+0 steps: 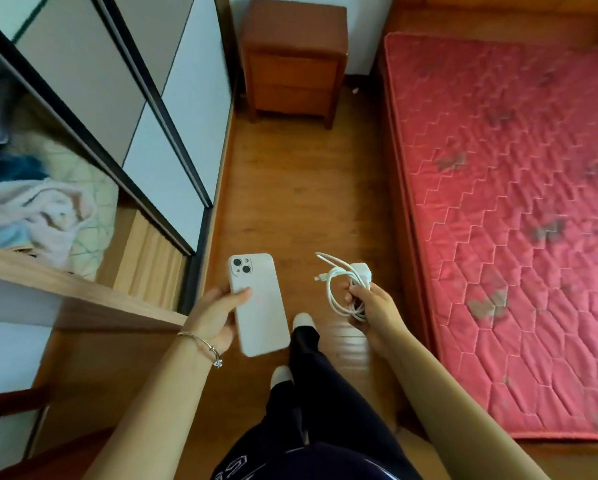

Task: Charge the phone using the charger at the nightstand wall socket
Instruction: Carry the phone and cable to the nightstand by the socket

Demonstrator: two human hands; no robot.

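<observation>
My left hand point(213, 315) grips a white phone point(261, 310), back side up with its two camera lenses at the top. My right hand point(372, 311) holds a white charger point(359, 273) with its white cable point(339, 291) coiled in loops; the plug end sticks out to the left. Both are held above the wooden floor. The brown wooden nightstand point(292, 60) stands ahead against the far white wall. No wall socket shows in this view.
A wardrobe point(128, 109) with sliding doors runs along the left, its open part showing folded bedding point(38, 209). A bed with a red quilted mattress point(519, 202) fills the right. A strip of wooden floor point(290, 188) leads between them to the nightstand. My legs and feet are below.
</observation>
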